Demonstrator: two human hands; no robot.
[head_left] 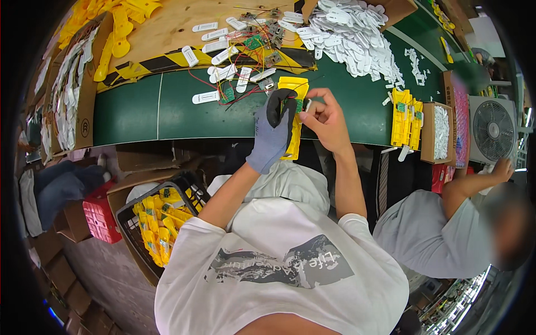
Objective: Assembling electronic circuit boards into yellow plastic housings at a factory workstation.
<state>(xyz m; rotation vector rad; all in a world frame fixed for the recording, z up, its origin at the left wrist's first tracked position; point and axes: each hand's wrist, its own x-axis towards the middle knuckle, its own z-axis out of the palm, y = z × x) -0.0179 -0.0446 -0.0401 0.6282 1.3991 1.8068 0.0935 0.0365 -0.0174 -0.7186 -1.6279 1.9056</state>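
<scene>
My left hand [270, 134], in a grey-blue and black work glove, is closed around a long yellow plastic housing [294, 146] at the table's front edge. A small green circuit board [299, 105] shows in the housing beside the gloved fingertips. At the housing's right side my bare right hand [330, 124] has its thumb and forefinger pinched together. What they hold, if anything, is too small to make out. Just beyond the left hand lie white oval covers [206, 97] and another green board [227, 94] with thin red wires.
A big heap of white plastic pieces [352, 39] lies at the back right. Yellow housings with boards [406, 117] stand near a box of white parts [440, 134]. A dark crate [129, 223] of yellow parts stands low at left. Another person [441, 234] sits at right.
</scene>
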